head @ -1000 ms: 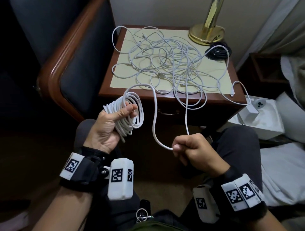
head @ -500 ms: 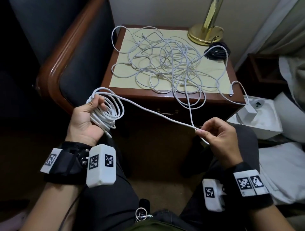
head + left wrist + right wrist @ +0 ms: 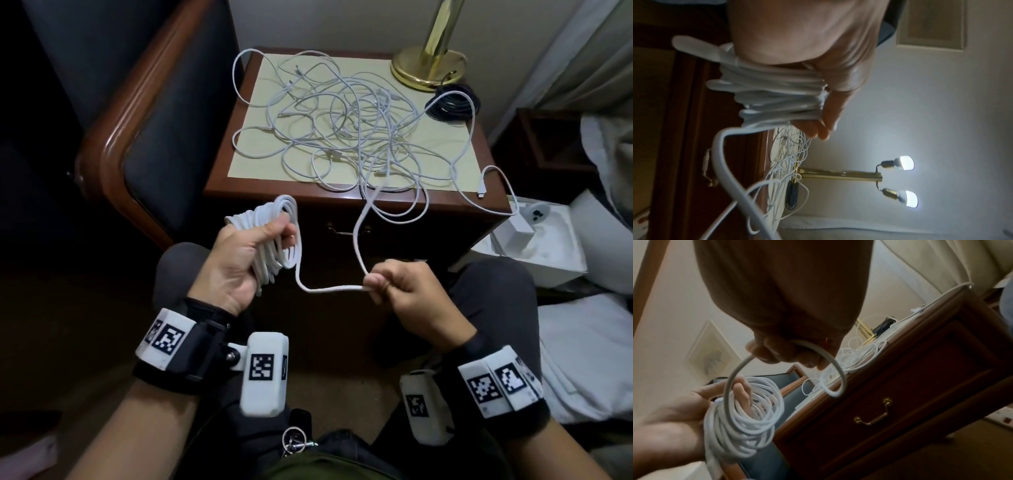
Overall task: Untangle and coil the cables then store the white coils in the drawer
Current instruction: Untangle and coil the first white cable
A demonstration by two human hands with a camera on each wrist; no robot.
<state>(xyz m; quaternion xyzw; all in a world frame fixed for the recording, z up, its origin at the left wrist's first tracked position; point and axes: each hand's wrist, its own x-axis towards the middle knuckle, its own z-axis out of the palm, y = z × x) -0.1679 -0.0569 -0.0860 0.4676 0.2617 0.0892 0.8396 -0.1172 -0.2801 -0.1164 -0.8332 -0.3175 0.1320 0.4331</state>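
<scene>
Here a white coil (image 3: 274, 240) is gripped by the left hand (image 3: 236, 260), fingers curled through its loops and thumb pressed on top, in front of the nightstand (image 3: 219, 178). The loose cable (image 3: 329, 289) is pinched in the clenched fingers of the right hand (image 3: 407, 291) and is led up over the front edge to the tangle (image 3: 346, 123) spread across the cream mat (image 3: 250, 161). A black coil (image 3: 452, 106) is seen at the back right corner, just beside a brass lamp base (image 3: 428, 65). The drawer (image 3: 900, 402), with a brass handle (image 3: 873, 417), is shown closed. A padded chair (image 3: 161, 113) is set at the left, white bedding (image 3: 589, 349) and a white tray (image 3: 548, 253) at the right.
</scene>
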